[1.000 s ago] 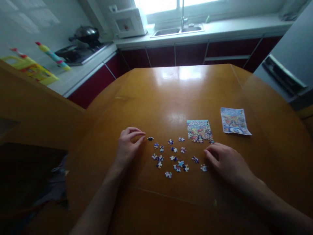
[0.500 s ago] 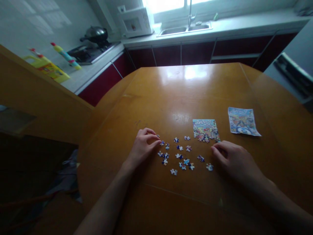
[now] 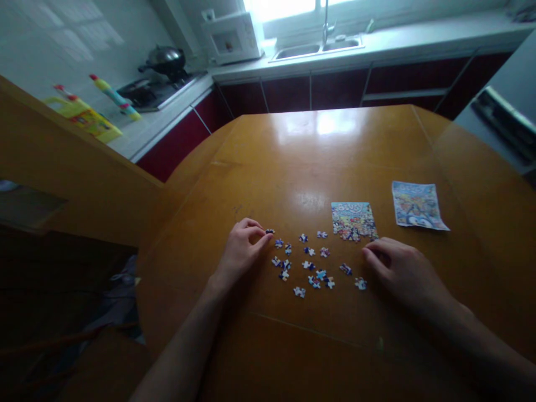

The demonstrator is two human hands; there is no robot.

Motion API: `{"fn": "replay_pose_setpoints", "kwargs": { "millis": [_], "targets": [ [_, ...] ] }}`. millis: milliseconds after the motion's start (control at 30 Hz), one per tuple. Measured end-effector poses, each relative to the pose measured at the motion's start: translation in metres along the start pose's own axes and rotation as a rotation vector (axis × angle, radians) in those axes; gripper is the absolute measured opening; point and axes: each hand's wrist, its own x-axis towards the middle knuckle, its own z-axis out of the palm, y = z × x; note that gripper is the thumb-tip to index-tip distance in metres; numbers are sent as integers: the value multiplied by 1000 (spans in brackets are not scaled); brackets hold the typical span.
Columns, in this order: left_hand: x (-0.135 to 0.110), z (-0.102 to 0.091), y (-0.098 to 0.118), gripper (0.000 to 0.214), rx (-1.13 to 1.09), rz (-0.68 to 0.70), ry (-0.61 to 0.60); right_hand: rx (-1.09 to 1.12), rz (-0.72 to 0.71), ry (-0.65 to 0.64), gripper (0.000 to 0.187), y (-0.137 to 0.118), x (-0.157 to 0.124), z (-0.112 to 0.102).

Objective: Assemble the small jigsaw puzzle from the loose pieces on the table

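Observation:
Dark and white jigsaw puzzle piece (image 3: 270,231) lies at the tips of my left hand (image 3: 243,245), between thumb and forefinger. Several loose pieces, among them a blue one (image 3: 321,274) and a dark one (image 3: 345,269), are scattered between my two hands. Beyond them is a partly assembled puzzle (image 3: 354,219), its lower edge uneven. My right hand (image 3: 400,268) rests by the puzzle's lower right corner, thumb and forefinger pinched together. Whatever may be between those fingertips is hidden.
A creased picture sheet (image 3: 419,205) lies on the wooden table (image 3: 293,167), right of the puzzle. Past the table, a counter holds a sink (image 3: 297,52), a white microwave (image 3: 234,40), a stove with a pan (image 3: 165,58), and a yellow jug (image 3: 92,120).
My left fingertips have shifted slightly, and the piece at them shows more plainly. The right hand keeps its pinch beside the puzzle. The whole view has moved a little.

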Motion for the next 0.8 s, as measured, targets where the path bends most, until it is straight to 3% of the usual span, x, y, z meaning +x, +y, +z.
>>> {"fn": "replay_pose_setpoints", "kwargs": {
  "millis": [167, 300, 400, 600, 700, 800],
  "targets": [
    [-3, 4, 4, 21, -20, -1, -25, 14, -4, -22, 28, 0, 0, 0],
    [-6, 9, 8, 9, 14, 166, -53, 20, -5, -31, 28, -1, 0, 1],
    [-9, 13, 11, 25, 53, 292, -132, 35, -10, -41, 27, -1, 0, 1],
    [-10, 18, 18, 16, 56, 323, -182, 79, -36, -56, 24, -2, -1, 1],
    [-9, 19, 20, 4, 33, 317, -179, 173, -129, -42, 20, -5, -1, 8],
    [-10, 21, 26, 8, -32, 281, -148, 280, -308, 25, 13, -13, -1, 18]
  ]
}}
